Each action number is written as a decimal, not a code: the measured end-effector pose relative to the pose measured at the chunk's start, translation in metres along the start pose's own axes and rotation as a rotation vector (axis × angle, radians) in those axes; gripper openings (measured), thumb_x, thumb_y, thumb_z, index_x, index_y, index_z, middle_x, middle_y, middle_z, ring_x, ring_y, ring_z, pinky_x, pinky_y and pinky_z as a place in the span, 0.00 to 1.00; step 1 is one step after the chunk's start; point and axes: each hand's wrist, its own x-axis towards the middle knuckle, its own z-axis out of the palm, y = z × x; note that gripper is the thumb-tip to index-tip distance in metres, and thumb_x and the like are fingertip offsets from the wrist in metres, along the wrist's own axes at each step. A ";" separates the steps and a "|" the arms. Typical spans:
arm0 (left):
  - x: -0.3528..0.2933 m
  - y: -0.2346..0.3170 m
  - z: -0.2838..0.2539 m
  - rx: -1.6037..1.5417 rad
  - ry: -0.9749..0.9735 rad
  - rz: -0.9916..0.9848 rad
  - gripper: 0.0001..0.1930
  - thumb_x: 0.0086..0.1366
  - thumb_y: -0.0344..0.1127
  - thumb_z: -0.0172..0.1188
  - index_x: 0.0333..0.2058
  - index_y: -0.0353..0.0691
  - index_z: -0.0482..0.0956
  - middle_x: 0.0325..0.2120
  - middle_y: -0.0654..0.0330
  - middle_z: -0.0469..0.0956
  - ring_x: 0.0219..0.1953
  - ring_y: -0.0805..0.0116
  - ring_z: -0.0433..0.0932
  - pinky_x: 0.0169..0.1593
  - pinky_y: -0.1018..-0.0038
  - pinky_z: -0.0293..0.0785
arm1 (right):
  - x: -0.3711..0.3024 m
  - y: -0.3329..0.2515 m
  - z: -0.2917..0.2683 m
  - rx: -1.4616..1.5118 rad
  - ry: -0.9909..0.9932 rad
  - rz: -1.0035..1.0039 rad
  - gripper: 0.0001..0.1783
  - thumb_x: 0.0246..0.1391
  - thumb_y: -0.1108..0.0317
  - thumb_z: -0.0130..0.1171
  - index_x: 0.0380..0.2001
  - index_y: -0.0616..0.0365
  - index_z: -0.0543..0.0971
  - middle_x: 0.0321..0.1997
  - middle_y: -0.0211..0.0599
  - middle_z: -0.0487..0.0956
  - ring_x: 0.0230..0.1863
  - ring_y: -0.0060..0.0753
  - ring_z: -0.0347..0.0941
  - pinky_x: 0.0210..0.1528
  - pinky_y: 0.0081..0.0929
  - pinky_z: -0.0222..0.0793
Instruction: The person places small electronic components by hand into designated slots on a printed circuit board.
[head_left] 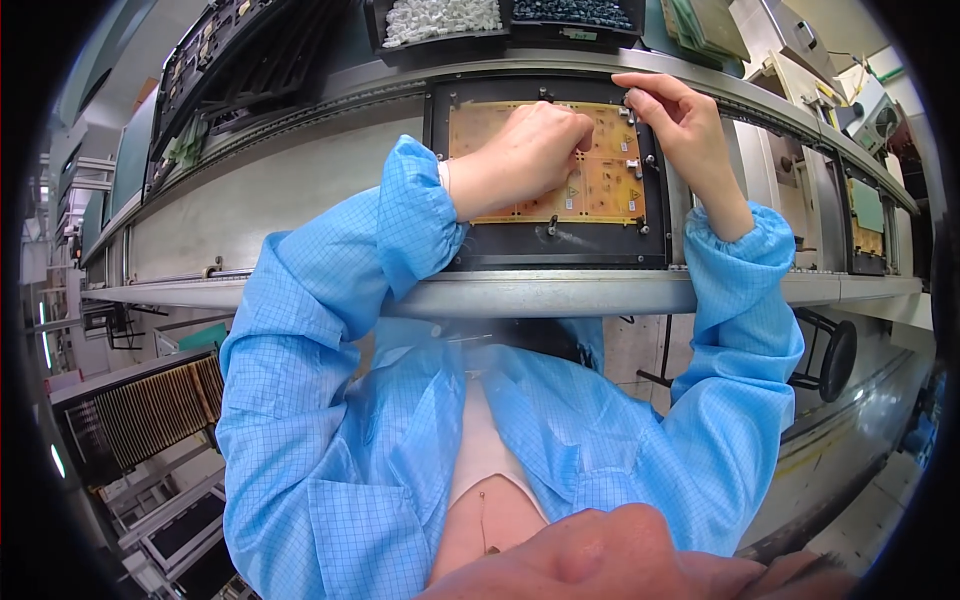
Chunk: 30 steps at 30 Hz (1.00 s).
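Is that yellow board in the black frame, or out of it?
In: the yellow board lies within the black frame, whose border shows beyond its edges.

Pale floor [628,355] | round black stool [838,362] | bright light [57,460], far left

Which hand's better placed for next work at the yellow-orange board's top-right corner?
Probably the right hand: its thumb and index finger are beside that corner. The left hand is over the board's middle.

Panel [604,190] lies on carrier [600,248] before me; my left hand [545,138] over it, right hand [682,118] at far right corner; bins [440,49] behind.
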 end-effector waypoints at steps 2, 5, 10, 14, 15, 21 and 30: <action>-0.002 -0.002 0.001 0.062 0.091 0.110 0.07 0.51 0.27 0.64 0.31 0.39 0.80 0.30 0.50 0.81 0.38 0.51 0.81 0.41 0.60 0.77 | 0.002 0.000 0.003 0.007 0.023 -0.106 0.13 0.63 0.71 0.54 0.48 0.60 0.82 0.39 0.27 0.79 0.39 0.14 0.71 0.45 0.14 0.67; -0.009 0.004 -0.003 0.037 0.069 0.078 0.07 0.50 0.29 0.66 0.30 0.39 0.80 0.32 0.51 0.80 0.38 0.50 0.80 0.43 0.61 0.77 | -0.001 -0.005 0.002 -0.039 -0.027 -0.103 0.13 0.63 0.71 0.55 0.48 0.62 0.81 0.39 0.29 0.79 0.39 0.16 0.72 0.45 0.15 0.67; -0.013 -0.005 0.001 -0.158 0.116 0.131 0.04 0.52 0.28 0.65 0.29 0.39 0.81 0.33 0.53 0.77 0.37 0.52 0.79 0.42 0.63 0.76 | -0.025 -0.005 -0.002 0.236 0.002 0.078 0.13 0.62 0.70 0.56 0.48 0.63 0.79 0.38 0.31 0.80 0.39 0.19 0.74 0.45 0.17 0.69; 0.003 -0.031 -0.025 0.000 0.463 0.146 0.03 0.58 0.33 0.61 0.28 0.43 0.82 0.31 0.56 0.77 0.35 0.53 0.79 0.39 0.62 0.77 | -0.050 -0.006 -0.020 0.339 -0.034 0.198 0.14 0.63 0.68 0.57 0.48 0.64 0.78 0.39 0.33 0.81 0.41 0.22 0.76 0.46 0.20 0.73; 0.013 -0.043 -0.032 0.079 0.584 0.059 0.04 0.60 0.34 0.60 0.28 0.44 0.81 0.31 0.57 0.77 0.36 0.53 0.79 0.39 0.61 0.77 | -0.055 -0.004 -0.025 0.326 -0.030 0.197 0.14 0.63 0.68 0.57 0.48 0.64 0.78 0.39 0.33 0.81 0.41 0.22 0.76 0.46 0.20 0.73; 0.053 -0.116 -0.058 0.551 0.581 -0.177 0.05 0.58 0.36 0.62 0.30 0.43 0.83 0.34 0.56 0.81 0.41 0.55 0.80 0.44 0.61 0.78 | -0.065 0.006 -0.028 0.451 -0.038 0.312 0.14 0.62 0.69 0.59 0.48 0.64 0.76 0.41 0.39 0.82 0.42 0.26 0.79 0.49 0.24 0.76; 0.045 -0.129 -0.052 0.430 0.757 0.029 0.07 0.54 0.32 0.58 0.25 0.40 0.85 0.30 0.50 0.83 0.37 0.54 0.83 0.43 0.61 0.79 | -0.062 0.010 -0.010 0.566 -0.124 0.428 0.11 0.62 0.73 0.58 0.46 0.64 0.75 0.42 0.41 0.82 0.40 0.28 0.80 0.48 0.25 0.79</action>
